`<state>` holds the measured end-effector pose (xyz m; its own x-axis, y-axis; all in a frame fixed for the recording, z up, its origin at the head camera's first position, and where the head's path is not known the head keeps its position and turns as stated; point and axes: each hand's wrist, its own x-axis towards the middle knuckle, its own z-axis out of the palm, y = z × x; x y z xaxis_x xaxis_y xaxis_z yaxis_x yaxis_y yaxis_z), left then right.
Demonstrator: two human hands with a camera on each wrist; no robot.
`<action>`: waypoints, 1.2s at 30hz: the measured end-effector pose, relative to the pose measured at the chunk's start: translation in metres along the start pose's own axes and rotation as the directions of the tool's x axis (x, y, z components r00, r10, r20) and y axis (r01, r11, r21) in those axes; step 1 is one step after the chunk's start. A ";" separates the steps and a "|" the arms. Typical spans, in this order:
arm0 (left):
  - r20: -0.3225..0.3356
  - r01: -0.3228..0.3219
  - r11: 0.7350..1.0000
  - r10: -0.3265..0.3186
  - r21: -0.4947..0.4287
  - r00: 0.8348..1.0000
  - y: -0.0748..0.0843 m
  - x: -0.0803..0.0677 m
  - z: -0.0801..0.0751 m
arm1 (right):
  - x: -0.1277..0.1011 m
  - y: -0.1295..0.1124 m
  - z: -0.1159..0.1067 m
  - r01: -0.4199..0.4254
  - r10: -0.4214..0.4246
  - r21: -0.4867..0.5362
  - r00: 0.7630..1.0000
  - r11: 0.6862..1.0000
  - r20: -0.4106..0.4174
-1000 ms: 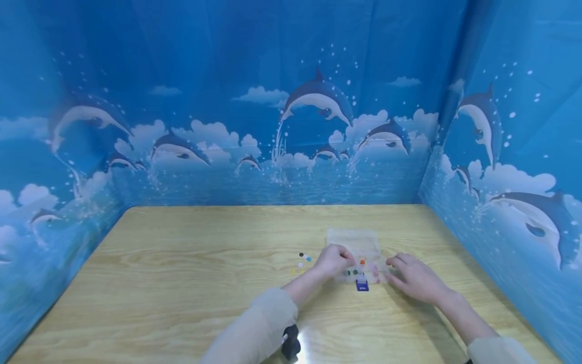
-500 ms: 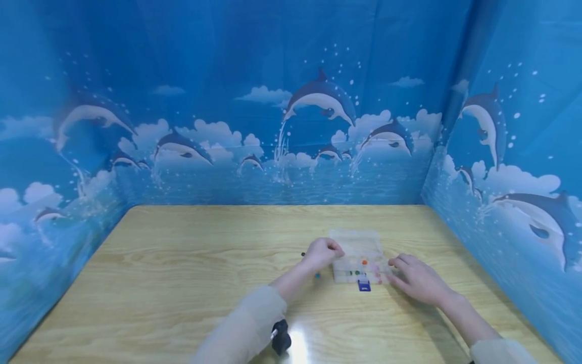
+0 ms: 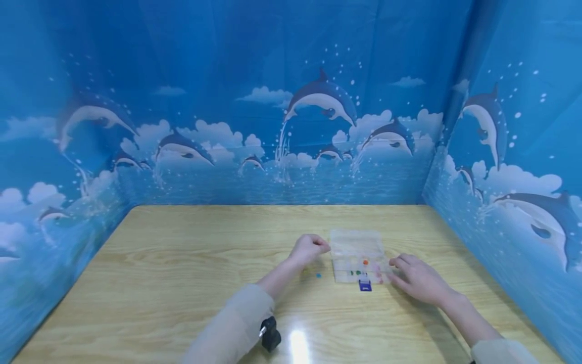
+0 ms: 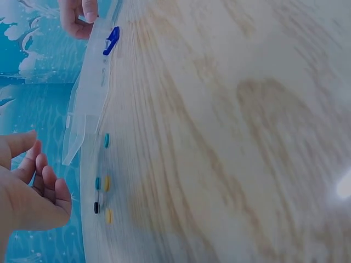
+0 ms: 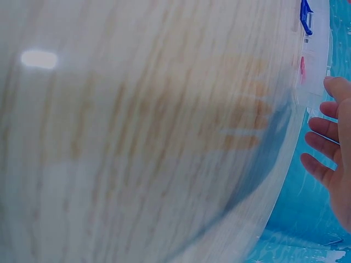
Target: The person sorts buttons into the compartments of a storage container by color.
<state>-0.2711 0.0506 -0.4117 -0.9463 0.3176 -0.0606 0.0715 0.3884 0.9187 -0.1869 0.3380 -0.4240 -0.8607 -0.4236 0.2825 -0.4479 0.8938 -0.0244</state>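
Note:
A clear plastic compartment box (image 3: pixel 338 277) lies on the table with its lid (image 3: pixel 356 241) laid back. Inside show an orange button (image 3: pixel 366 262), green buttons (image 3: pixel 358 272) and pink ones (image 3: pixel 377 268). A purple-blue latch (image 3: pixel 365 285) sticks out at the front. Left of the box hovers my left hand (image 3: pixel 310 248), thumb and index fingertips close together; no object shows between them in the left wrist view. My right hand (image 3: pixel 418 280) stays at the box's right end, fingers loosely extended, thumb by its edge. Whether it presses the box is hard to tell.
Loose buttons lie left of the box: a teal button (image 4: pixel 106 140), another teal one (image 4: pixel 97 183), a black button (image 4: pixel 96 207) and yellow ones (image 4: pixel 107 183). The wooden table (image 3: pixel 182 263) meets a blue dolphin-print curtain (image 3: pixel 227 151) at the back and sides.
My left hand has moved left from over the box to beside it, above the loose buttons. A blue button left of the box has come into sight. My right hand has stayed put.

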 end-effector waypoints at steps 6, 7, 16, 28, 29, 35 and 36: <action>-0.026 0.021 1.000 -0.021 0.010 0.999 -0.006 0.000 -0.009 | 0.000 -0.001 0.000 -0.011 0.011 0.005 1.000 1.000 0.007; -0.029 0.028 1.000 -0.028 0.012 0.999 -0.007 0.000 -0.010 | 0.000 -0.001 0.000 -0.010 0.010 0.007 1.000 1.000 0.007; -0.036 0.079 0.997 -0.079 -0.001 0.996 -0.015 -0.001 -0.017 | 0.001 -0.001 -0.001 0.000 0.000 0.002 1.000 1.000 0.001; -0.052 0.144 0.988 -0.141 0.059 0.989 -0.021 -0.001 -0.017 | 0.002 -0.001 -0.003 0.011 -0.011 0.005 1.000 1.000 0.009; -0.052 0.149 0.987 -0.146 0.061 0.988 -0.022 -0.001 -0.016 | 0.002 -0.001 -0.002 0.011 -0.011 0.004 1.000 1.000 0.009; -0.045 0.155 0.985 -0.152 0.081 0.987 -0.026 0.002 -0.014 | 0.002 0.001 -0.001 0.011 -0.011 0.001 1.000 1.000 0.012; -0.042 0.146 0.985 -0.143 0.090 0.989 -0.027 0.002 -0.014 | 0.002 0.001 -0.001 0.012 -0.012 -0.001 1.000 1.000 0.013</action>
<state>-0.2791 0.0284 -0.4313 -0.9591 0.2226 -0.1748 -0.0393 0.5068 0.8612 -0.1889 0.3381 -0.4222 -0.8581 -0.4365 0.2703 -0.4583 0.8885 -0.0203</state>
